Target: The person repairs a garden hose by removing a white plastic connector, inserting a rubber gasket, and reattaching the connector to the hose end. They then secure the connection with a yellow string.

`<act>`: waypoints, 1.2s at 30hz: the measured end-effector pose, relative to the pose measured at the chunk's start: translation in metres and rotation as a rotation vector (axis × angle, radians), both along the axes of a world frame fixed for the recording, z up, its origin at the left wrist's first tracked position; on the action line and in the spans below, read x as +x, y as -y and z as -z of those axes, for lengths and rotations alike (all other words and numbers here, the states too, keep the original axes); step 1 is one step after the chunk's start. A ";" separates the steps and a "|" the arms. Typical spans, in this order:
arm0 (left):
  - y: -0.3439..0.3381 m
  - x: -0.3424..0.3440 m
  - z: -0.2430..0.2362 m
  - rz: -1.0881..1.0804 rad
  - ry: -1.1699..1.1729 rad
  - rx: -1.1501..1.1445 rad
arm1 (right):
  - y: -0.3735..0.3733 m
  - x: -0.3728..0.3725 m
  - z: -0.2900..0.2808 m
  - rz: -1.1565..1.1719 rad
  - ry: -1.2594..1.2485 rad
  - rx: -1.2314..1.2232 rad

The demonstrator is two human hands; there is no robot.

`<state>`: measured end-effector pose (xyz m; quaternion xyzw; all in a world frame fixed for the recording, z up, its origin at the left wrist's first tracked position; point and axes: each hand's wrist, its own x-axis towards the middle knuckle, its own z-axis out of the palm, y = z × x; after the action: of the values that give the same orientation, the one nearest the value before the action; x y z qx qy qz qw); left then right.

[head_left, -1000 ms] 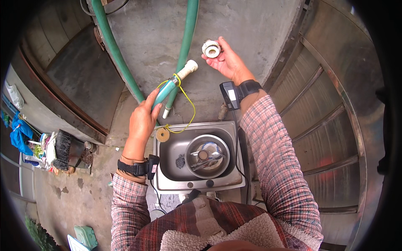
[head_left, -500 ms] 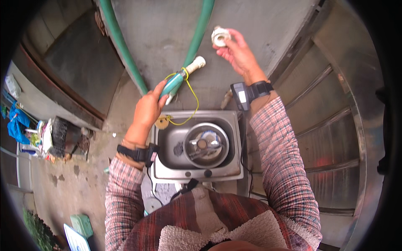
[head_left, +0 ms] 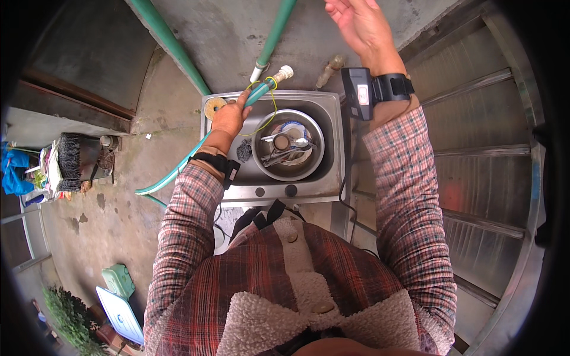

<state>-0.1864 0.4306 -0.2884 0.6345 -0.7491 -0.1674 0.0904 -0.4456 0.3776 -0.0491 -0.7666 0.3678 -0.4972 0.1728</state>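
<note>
our left hand (head_left: 228, 118) grips the green hose (head_left: 259, 93) above the sink (head_left: 329, 178), upper middle of the frame; our right hand (head_left: 362, 26), at the top edge, has its fingers open, holding nothing.

bowl (head_left: 289, 148) in sink (head_left: 332, 172) | hose (head_left: 255, 95) over sink's back-left rim | bench (head_left: 71, 160) far left

Two green pipes (head_left: 163, 41), one hose (head_left: 178, 169), one sink (head_left: 332, 148), one bowl (head_left: 314, 160).
</note>
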 end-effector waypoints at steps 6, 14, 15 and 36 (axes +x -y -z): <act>0.002 0.007 0.053 0.013 0.064 0.027 | -0.024 -0.018 0.059 -0.238 0.846 0.787; 0.000 0.015 0.102 -0.013 0.137 -0.015 | -0.090 -0.014 0.256 -0.046 0.623 1.300; 0.001 0.015 0.106 -0.020 0.133 -0.036 | -0.090 -0.010 0.283 0.001 0.553 1.335; 0.009 0.034 0.109 0.219 0.203 -0.531 | -0.037 0.099 0.477 0.133 -1.124 0.666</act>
<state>-0.1522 0.4216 -0.3972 0.5175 -0.8359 0.0899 0.1593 -0.3466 0.4143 -0.5256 -0.7906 0.5831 0.1101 0.1511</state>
